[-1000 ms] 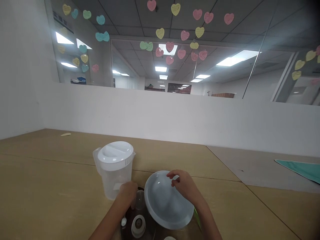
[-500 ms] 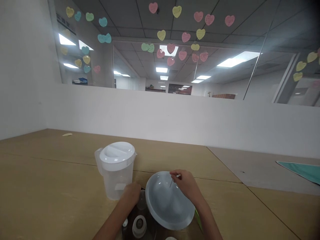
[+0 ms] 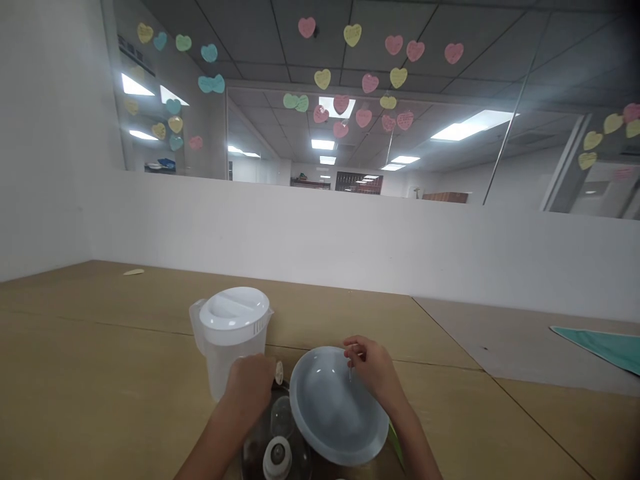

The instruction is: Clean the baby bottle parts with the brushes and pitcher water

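Note:
My left hand (image 3: pixel 253 380) is closed in front of the pitcher, its fingers on a small white round piece (image 3: pixel 279 372) with a patterned face. Over the far rim of a pale blue-grey bowl (image 3: pixel 335 417), my right hand (image 3: pixel 373 367) pinches a thin, clear stick-like piece (image 3: pixel 351 373) pointing down. The bowl tilts toward me. Below my left hand, a dark tray (image 3: pixel 255 445) holds a clear rounded piece (image 3: pixel 283 417) and a white ring-shaped part (image 3: pixel 277 457) with a dark centre. My left forearm hides part of the tray.
A translucent pitcher (image 3: pixel 235 347) with a white lid stands just behind my left hand. Something green (image 3: pixel 395 443) shows beside the bowl under my right forearm. A teal cloth (image 3: pixel 600 348) lies at far right, and a small pale scrap (image 3: pixel 133 272) at back left.
My left hand has risen from the tray's far edge, moving slightly left, and the white round piece now shows at its fingers. My right hand has shifted slightly up and right with the stick.

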`<state>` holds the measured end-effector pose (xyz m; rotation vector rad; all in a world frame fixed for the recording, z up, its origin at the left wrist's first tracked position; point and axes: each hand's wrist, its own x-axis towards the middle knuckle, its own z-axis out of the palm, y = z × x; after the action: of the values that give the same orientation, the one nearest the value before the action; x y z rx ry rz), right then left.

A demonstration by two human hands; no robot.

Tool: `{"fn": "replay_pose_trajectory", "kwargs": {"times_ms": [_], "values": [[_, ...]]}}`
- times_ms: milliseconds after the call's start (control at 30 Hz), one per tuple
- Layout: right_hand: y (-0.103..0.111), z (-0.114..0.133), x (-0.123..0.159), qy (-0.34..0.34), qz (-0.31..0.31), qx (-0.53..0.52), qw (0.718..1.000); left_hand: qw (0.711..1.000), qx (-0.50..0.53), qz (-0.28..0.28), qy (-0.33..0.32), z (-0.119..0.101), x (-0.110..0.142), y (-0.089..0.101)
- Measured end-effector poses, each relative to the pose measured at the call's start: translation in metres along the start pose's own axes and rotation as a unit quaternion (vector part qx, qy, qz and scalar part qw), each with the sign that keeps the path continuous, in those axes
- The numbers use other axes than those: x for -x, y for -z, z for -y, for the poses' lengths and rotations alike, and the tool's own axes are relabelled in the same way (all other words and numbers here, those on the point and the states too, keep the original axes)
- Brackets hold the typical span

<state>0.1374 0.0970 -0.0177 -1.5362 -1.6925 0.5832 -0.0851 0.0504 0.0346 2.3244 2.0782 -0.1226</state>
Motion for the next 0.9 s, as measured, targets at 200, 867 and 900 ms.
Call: {"fn": "replay_pose_trajectory", "kwargs": {"times_ms": [200, 867, 900], "values": [[0.006, 0.046, 0.027, 0.053, -0.051, -0.163, 0.984, 0.976, 0.111, -0.099, -0.158, -0.011, 0.011, 0.012], [0.003, 0.074, 0.037, 0.015, -0.084, -0.582, 0.809, 0.844, 0.412, -0.193, -0.283, -0.043, -0.006, -0.005], [0.003, 0.074, 0.037, 0.018, -0.091, -0.582, 0.808, 0.84, 0.418, -0.19, -0.289, -0.044, -0.007, -0.004]]}}
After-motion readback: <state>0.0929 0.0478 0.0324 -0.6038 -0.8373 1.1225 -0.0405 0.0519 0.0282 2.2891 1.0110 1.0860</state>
